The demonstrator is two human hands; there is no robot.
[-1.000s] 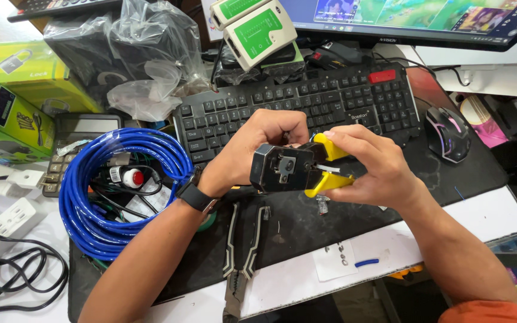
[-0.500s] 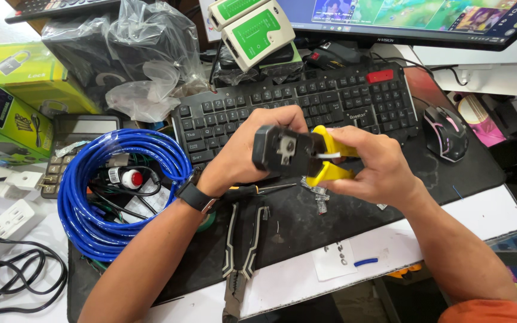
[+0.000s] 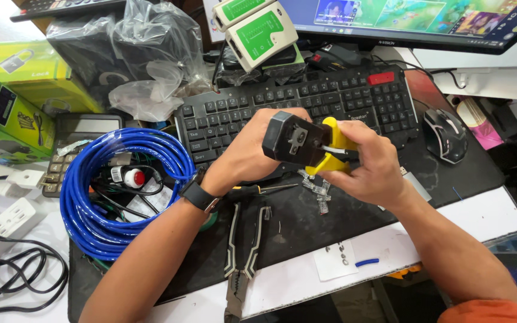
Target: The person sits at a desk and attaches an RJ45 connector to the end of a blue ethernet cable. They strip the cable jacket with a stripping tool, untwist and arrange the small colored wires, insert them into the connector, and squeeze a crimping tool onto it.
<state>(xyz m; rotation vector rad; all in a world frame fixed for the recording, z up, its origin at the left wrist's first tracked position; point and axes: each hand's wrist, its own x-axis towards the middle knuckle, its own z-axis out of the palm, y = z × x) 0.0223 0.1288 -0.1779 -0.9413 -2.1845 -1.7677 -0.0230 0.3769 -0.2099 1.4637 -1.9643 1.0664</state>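
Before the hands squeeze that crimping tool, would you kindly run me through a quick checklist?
1. Crimping tool gripped by both hands: ok; left hand at the black head, right hand around the yellow handles.
2. Plug seated in the tool: cannot tell.
3. Cable feeding into the tool: cannot tell.
4. Spare clear connectors within reach: ok.
5. Pliers away from the hands: ok.

Both hands, left hand (image 3: 252, 149) and right hand (image 3: 366, 161), clasp a crimping tool (image 3: 306, 143) (yellow handles) above the keyboard (image 3: 258, 107).
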